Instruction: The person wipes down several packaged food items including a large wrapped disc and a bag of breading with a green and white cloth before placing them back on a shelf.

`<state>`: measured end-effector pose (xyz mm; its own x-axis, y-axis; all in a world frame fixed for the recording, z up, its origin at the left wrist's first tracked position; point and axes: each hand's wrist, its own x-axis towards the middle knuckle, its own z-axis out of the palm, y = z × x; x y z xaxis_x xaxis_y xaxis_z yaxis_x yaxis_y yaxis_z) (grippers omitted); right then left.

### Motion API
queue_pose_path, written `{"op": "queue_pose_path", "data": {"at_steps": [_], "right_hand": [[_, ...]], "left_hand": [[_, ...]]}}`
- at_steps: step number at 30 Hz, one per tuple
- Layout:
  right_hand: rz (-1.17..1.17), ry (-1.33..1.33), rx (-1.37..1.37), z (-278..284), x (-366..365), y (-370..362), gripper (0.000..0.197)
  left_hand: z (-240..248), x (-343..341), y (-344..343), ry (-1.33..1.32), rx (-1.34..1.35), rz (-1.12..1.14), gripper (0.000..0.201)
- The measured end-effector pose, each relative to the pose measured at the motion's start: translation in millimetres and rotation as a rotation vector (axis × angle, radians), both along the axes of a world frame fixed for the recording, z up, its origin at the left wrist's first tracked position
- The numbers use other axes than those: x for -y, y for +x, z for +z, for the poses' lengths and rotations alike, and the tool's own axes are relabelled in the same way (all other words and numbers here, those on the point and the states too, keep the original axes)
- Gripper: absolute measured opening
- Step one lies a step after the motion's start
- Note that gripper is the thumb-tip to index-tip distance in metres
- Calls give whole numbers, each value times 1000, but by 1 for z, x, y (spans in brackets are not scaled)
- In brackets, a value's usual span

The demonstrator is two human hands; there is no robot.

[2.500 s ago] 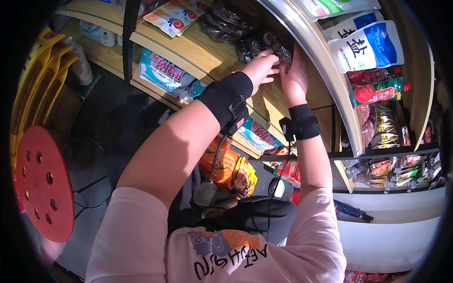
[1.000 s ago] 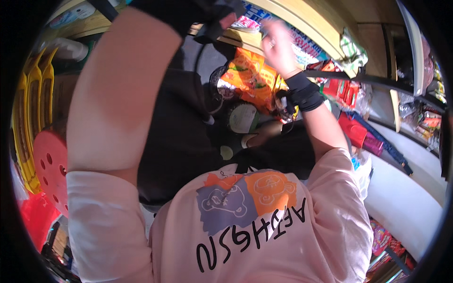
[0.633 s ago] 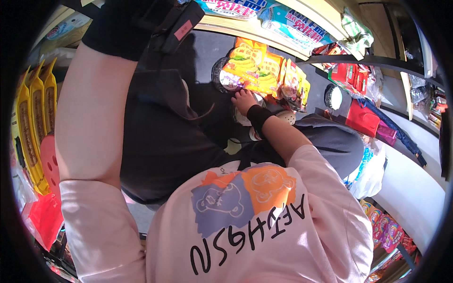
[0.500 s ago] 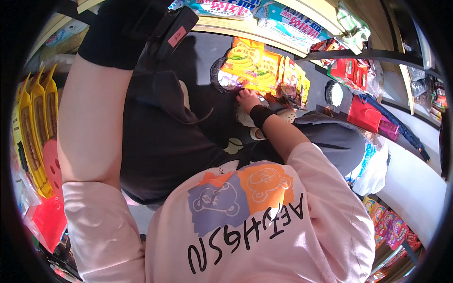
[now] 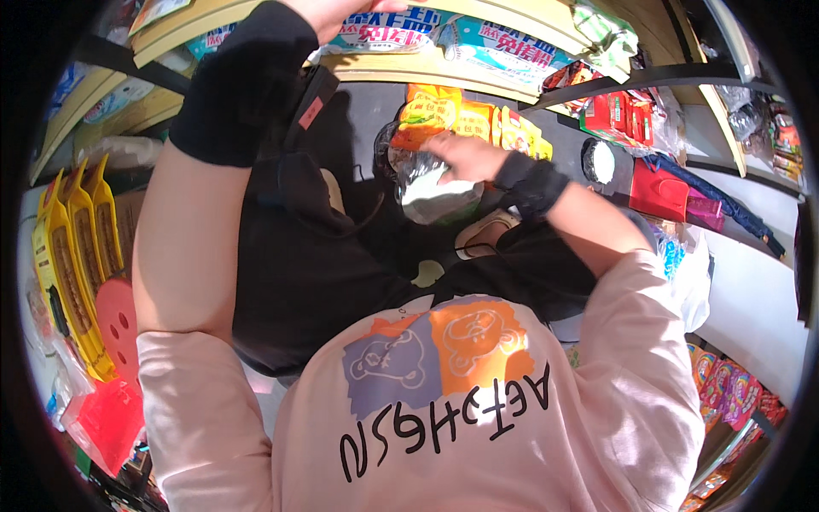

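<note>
At the top edge, my left hand (image 5: 339, 14) is raised in front of the shelf; most of its fingers are cut off, and what they hold does not show. Lower and to the right, my right hand (image 5: 465, 157) is a little blurred. Its thumb and fingers lie on either side of the top of a shiny, see-through plastic bag (image 5: 439, 194), closed on it. Just beyond that hand, yellow and orange snack packets (image 5: 426, 115) stand on the dark floor (image 5: 350, 107). Each of my wrists wears a black band.
Wooden shelving (image 5: 409, 66) with blue and white packages (image 5: 503, 64) crosses the far side. To the right are a white-topped round container (image 5: 601, 164), a red purse (image 5: 659, 193) and a dark blue umbrella (image 5: 725, 203). Long yellow packs (image 5: 75, 247) stand at the left.
My left hand has come into view at the top. My right hand has shifted slightly up and right, and more of the shiny bag shows beneath it. The whole view has tilted a little.
</note>
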<state>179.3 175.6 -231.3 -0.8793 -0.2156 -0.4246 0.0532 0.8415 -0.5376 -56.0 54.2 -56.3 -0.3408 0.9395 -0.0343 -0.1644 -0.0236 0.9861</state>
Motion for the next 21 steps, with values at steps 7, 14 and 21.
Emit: {"op": "queue_pose_path", "data": {"at_steps": [7, 14, 21], "right_hand": [[-333, -57, -562, 159, -58, 9, 64], [-421, 2, -898, 185, -31, 25, 56], [-354, 86, -986, 203, -31, 40, 50]], "left_hand": [[6, -2, 44, 60, -961, -128, 51], [10, -1, 93, 58, -1198, 45, 57], [28, 4, 109, 210, -1270, 91, 49]]}}
